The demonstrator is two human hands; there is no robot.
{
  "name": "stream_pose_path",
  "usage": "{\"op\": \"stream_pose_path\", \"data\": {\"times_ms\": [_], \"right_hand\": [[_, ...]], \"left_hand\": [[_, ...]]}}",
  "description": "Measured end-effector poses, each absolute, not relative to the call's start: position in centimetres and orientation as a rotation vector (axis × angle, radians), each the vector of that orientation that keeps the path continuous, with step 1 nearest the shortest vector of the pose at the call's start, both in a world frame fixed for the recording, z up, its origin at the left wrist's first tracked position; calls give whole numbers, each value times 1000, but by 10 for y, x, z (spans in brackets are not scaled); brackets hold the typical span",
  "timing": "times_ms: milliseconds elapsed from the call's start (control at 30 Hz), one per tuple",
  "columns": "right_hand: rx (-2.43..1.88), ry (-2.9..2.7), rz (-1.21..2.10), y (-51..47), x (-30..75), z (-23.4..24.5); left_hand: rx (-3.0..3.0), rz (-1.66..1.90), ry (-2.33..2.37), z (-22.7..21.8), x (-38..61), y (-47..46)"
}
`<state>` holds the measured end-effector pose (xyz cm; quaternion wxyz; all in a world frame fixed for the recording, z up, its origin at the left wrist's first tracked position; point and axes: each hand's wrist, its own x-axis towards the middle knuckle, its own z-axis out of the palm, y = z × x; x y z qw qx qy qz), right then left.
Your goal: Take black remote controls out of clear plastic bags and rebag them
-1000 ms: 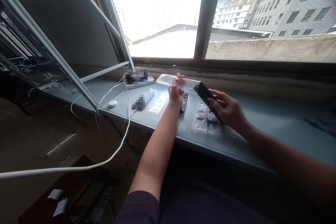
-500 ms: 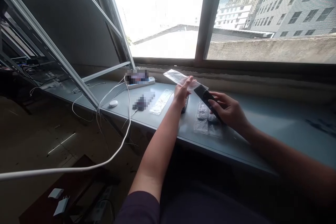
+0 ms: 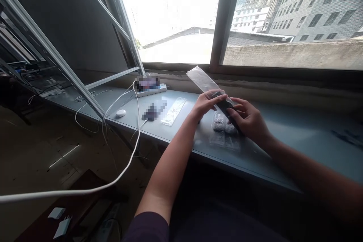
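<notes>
Over the table, a long black remote control is tilted, its upper end inside a clear plastic sleeve. My left hand is closed around the sleeve and the remote's upper end, thumb lying across the front. Fingers of my right hand wrap the lower part of the remote. Beneath the hands, several clear-wrapped dark packets lie on the table. A small dark bit shows beside my left wrist, mostly hidden by it.
Left of my arm, a flat clear plastic bag lies on the grey-blue table. A white round case, a power strip and blurred items are there too. A white cable loops past the table edge near the metal frame.
My left hand has moved right and down along the sleeve to the remote's upper end. More of the remote is now covered by the sleeve, and the sleeve's free end points higher.
</notes>
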<state>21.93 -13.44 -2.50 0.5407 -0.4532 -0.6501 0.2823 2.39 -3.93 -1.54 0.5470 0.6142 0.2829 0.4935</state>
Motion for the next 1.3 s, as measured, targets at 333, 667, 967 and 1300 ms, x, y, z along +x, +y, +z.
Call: {"op": "stream_pose_path", "data": {"times_ms": [333, 667, 967, 1300], "right_hand": [[-1126, -1466, 608, -135, 220, -20], [-1162, -1448, 669, -137, 225, -18], [-1137, -1533, 633, -130, 229, -15], [-1261, -1595, 280, -118, 240, -21]], "left_hand": [[1544, 1021, 664, 12, 31, -34], [1464, 971, 558, -4, 18, -39], [1380, 1009, 567, -10, 15, -45], [1494, 972, 645, -18, 8, -42]]}}
